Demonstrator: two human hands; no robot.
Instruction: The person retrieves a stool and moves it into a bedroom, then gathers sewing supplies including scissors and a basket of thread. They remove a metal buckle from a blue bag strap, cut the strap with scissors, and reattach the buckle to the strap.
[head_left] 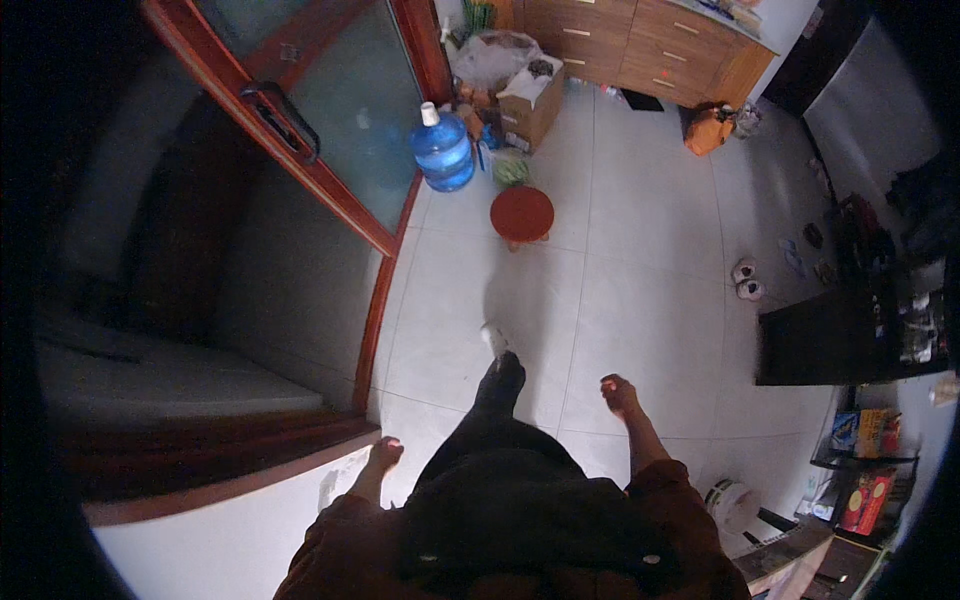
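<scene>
The left hand (386, 455) hangs low beside the end of the reddish wooden door frame (367, 360), its fingers loosely curled; whether it touches the wood, or has something small in the palm, I cannot tell. The right hand (619, 396) hangs over the pale tiled floor (650, 330), farther forward than the left, its fingers half bent in a narrow curl, and its palm is likewise hidden. Ahead of both hands and between them, a white shoe (494, 340) shows below a dark trouser leg (497, 388). Straight beyond it, well apart from either hand, stands a round red-brown stool (522, 213). Past the stool, more in line with the left hand, are an upright blue water jug (443, 153) with a white cap and an open cardboard box (530, 112). Farthest ahead of the right hand, an orange bag (708, 130) rests by a wooden cabinet (660, 50); to that hand's right, a pair of pale shoes (747, 280) sits near a black cabinet (820, 335)
</scene>
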